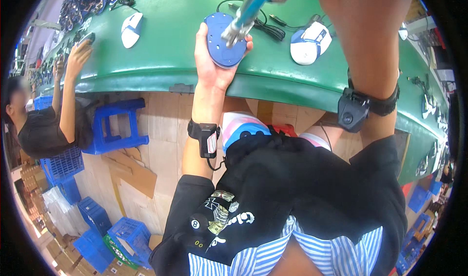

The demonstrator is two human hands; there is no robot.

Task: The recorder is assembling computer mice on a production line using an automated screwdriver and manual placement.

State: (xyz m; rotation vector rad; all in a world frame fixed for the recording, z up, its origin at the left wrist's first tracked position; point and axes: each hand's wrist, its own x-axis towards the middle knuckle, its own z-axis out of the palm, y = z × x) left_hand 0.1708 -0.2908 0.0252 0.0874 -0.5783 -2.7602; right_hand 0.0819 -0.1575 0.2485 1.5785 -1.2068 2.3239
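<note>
Head view: my left hand (209,67) is clasping the blue base (223,55) above the counter (170,37), the driver (263,0) slanting over it. I'm not seeing the right hand, so can't tell its grip. I'd be bracing the base, squaring the driver.

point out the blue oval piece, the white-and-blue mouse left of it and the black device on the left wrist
Blue oval piece (224,55): head view, lower half of its flat face
White-and-blue mouse (130,32): head view, top shell
Black device (204,143): head view, casing beside the pale label
</note>
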